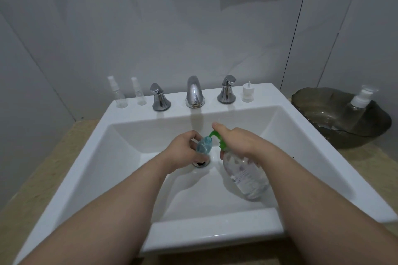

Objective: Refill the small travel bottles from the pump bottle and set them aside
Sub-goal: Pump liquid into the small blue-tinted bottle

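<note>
Over the white sink basin (120,153), my left hand (183,153) grips a small blue travel bottle (204,146) with its mouth open and tilted up. My right hand (239,142) holds a clear pump bottle (245,176) by its neck, a finger on top of the green pump head (216,136). The green spout points at the small bottle's mouth. Two empty clear spray bottles (117,92) stand on the sink ledge at the back left. A loose white pump cap (247,92) stands on the ledge at the back right.
A chrome spout (194,92) and two chrome handles stand on the back ledge. A dark glass bowl (323,105) on the right counter holds a clear bottle with a white pump (358,105). The drain (201,163) lies under my left hand. Beige counter flanks the sink.
</note>
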`<move>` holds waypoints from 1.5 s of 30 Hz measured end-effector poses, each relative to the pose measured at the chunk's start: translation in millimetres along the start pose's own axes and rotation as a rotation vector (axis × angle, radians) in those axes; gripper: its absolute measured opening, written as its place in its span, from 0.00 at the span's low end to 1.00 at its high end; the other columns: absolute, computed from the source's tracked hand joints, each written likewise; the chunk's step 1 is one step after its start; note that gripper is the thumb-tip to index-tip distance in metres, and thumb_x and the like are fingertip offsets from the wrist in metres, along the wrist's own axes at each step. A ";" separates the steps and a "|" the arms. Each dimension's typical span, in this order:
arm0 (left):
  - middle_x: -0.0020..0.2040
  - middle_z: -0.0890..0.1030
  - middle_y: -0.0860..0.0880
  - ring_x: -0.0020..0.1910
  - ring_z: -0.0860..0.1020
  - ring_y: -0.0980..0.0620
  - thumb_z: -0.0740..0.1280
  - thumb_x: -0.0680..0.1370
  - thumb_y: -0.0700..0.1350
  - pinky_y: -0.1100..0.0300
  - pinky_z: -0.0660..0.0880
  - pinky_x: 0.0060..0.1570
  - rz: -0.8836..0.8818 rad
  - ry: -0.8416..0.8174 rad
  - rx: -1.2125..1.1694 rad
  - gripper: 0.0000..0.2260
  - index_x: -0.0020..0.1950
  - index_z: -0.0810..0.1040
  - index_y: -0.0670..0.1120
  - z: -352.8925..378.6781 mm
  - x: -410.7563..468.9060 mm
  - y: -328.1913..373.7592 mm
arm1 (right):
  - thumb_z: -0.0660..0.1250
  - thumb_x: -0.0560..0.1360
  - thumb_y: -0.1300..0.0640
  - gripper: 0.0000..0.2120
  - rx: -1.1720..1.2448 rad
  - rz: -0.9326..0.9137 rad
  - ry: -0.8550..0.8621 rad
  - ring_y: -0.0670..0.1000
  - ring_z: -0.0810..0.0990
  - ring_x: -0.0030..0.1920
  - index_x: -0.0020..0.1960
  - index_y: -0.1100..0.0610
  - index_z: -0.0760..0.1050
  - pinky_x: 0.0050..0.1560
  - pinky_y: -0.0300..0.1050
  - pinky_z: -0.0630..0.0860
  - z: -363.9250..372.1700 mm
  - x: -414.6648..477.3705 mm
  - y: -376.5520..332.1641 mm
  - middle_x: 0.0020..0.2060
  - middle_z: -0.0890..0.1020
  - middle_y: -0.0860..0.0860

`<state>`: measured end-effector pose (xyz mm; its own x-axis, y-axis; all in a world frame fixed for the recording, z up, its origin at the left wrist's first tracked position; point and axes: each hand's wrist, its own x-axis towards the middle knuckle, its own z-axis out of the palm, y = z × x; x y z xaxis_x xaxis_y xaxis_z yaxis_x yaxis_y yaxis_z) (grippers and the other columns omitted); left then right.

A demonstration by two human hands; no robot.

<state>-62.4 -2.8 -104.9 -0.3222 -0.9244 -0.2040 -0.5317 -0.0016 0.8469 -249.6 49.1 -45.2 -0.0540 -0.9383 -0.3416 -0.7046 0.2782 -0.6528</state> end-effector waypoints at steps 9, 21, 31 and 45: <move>0.41 0.83 0.47 0.36 0.80 0.50 0.79 0.69 0.34 0.54 0.77 0.44 -0.004 0.012 -0.039 0.18 0.51 0.76 0.47 -2.0 0.9 -0.2 | 0.49 0.79 0.27 0.36 -0.003 0.002 -0.012 0.52 0.78 0.37 0.50 0.56 0.81 0.42 0.46 0.72 3.4 2.0 -2.3 0.41 0.86 0.51; 0.49 0.83 0.41 0.41 0.80 0.48 0.79 0.62 0.40 0.46 0.79 0.49 -0.003 -0.009 -0.020 0.24 0.55 0.77 0.46 -0.3 0.8 -1.8 | 0.50 0.77 0.32 0.28 -0.193 -0.013 0.064 0.49 0.79 0.38 0.42 0.52 0.78 0.45 0.46 0.72 17.3 5.2 -11.0 0.38 0.85 0.47; 0.44 0.81 0.45 0.38 0.78 0.49 0.80 0.64 0.33 0.54 0.79 0.46 -0.053 -0.071 0.025 0.25 0.60 0.79 0.43 -2.6 -2.2 -7.1 | 0.57 0.78 0.36 0.23 -0.249 -0.050 0.036 0.50 0.79 0.33 0.38 0.52 0.75 0.37 0.44 0.70 21.5 6.2 -19.2 0.35 0.80 0.49; 0.45 0.83 0.45 0.42 0.79 0.47 0.77 0.65 0.27 0.54 0.77 0.43 -0.047 -0.089 0.115 0.20 0.48 0.76 0.46 -4.5 1.3 -16.2 | 0.47 0.79 0.34 0.28 -0.472 -0.079 0.022 0.49 0.79 0.41 0.41 0.51 0.77 0.44 0.47 0.71 40.2 4.9 -31.3 0.40 0.83 0.48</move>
<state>-50.7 -5.7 -116.6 -0.3604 -0.8869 -0.2890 -0.6323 0.0045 0.7747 -199.4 44.0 -53.5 0.0015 -0.9585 -0.2851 -0.9512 0.0866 -0.2961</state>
